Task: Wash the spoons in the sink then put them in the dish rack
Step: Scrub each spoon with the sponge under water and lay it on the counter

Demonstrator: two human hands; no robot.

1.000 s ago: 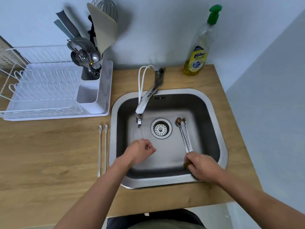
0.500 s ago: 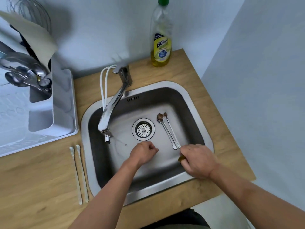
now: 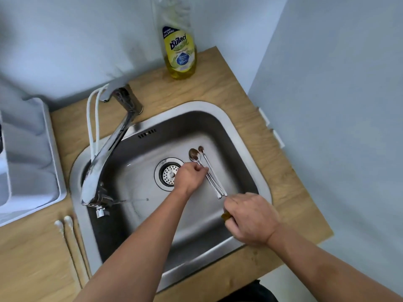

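Two dirty spoons [image 3: 207,171] on sink [image 3: 246,136] floor; left hand [image 3: 189,177] fingers pinching handles, pickup step. Right hand [image 3: 250,219] curled around sponge [image 3: 225,215]. Next: lift, scrub.

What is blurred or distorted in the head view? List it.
Head view: dish rack at the left edge smeared by motion blur; faucet soft, with glare along its spout; counter edges bowed by the wide-angle lens; spoons and both hands fairly sharp.

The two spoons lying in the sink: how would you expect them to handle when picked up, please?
The spoons look like thin metal, so probably stiff and light. The sink looks wet, so they may be slippery. Lying flat and touching, they may be awkward to pinch singly; the left hand is at their handles.
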